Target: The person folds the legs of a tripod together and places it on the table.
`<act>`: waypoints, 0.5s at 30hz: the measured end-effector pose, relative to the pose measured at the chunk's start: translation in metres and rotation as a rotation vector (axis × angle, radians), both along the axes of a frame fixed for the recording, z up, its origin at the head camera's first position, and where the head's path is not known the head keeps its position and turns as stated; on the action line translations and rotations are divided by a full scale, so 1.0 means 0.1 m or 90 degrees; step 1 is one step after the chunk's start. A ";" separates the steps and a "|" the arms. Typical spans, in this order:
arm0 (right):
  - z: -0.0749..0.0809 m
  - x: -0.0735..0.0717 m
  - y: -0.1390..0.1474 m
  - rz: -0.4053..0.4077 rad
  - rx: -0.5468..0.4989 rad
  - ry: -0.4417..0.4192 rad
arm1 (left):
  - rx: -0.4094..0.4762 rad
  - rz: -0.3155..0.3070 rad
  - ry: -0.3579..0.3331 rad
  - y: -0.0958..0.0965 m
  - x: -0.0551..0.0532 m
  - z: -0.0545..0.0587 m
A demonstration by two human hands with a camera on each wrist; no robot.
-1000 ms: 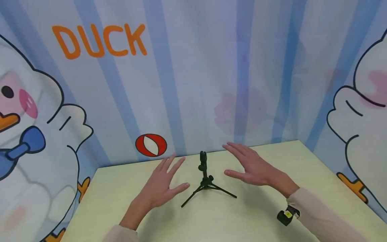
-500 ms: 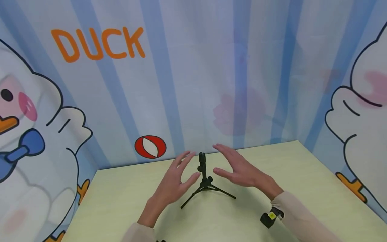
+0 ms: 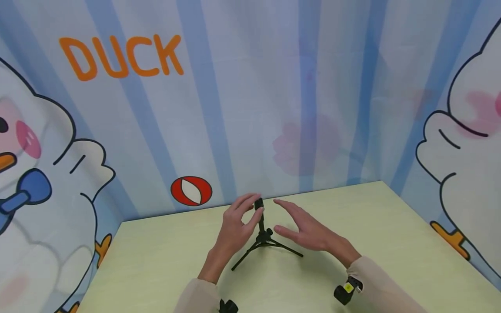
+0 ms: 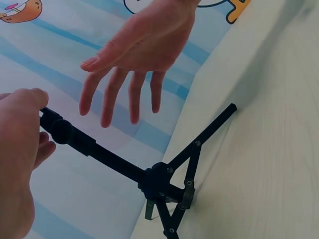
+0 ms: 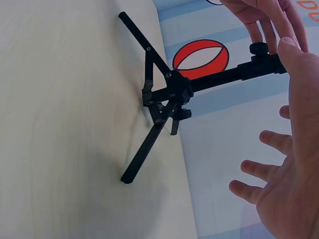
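Note:
A small black tripod (image 3: pixel 264 237) stands upright on the table with its legs spread. My left hand (image 3: pixel 236 226) is at its top, thumb and fingers curled round the upper end of the post. In the left wrist view, the left thumb (image 4: pixel 37 97) lies against that end, and some fingers show past the post. To the right of the post, my right hand (image 3: pixel 309 228) hovers apart from it, fingers extended and thumb spread. The right wrist view shows the right hand (image 5: pixel 294 154) holding nothing; its thumb overlaps the tripod's upper end there.
The pale table (image 3: pixel 164 261) ends at a blue striped cloth backdrop (image 3: pixel 250 108) with duck drawings on both sides. A black wrist camera (image 3: pixel 344 293) sits at the right sleeve, another (image 3: pixel 228 306) at the left sleeve.
My left hand has moved right to the tripod's top, and its thumb and fingers have drawn closer together. My right hand has moved left, nearer the post. The tripod stays in place.

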State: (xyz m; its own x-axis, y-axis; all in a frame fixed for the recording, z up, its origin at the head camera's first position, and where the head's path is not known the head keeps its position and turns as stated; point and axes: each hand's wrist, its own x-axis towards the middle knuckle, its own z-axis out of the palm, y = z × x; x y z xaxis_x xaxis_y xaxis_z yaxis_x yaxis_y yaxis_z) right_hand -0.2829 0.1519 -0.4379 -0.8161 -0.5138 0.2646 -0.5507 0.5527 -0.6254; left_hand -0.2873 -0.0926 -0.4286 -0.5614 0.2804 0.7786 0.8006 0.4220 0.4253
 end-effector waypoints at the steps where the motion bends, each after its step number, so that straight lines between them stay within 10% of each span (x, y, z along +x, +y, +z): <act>1: -0.02 0.00 0.00 -0.001 -0.001 -0.007 | 0.012 -0.005 0.003 0.01 -0.01 -0.01; 15: -0.29 -0.02 0.03 0.057 -0.053 -0.066 | 0.100 -0.066 -0.032 0.06 -0.01 0.02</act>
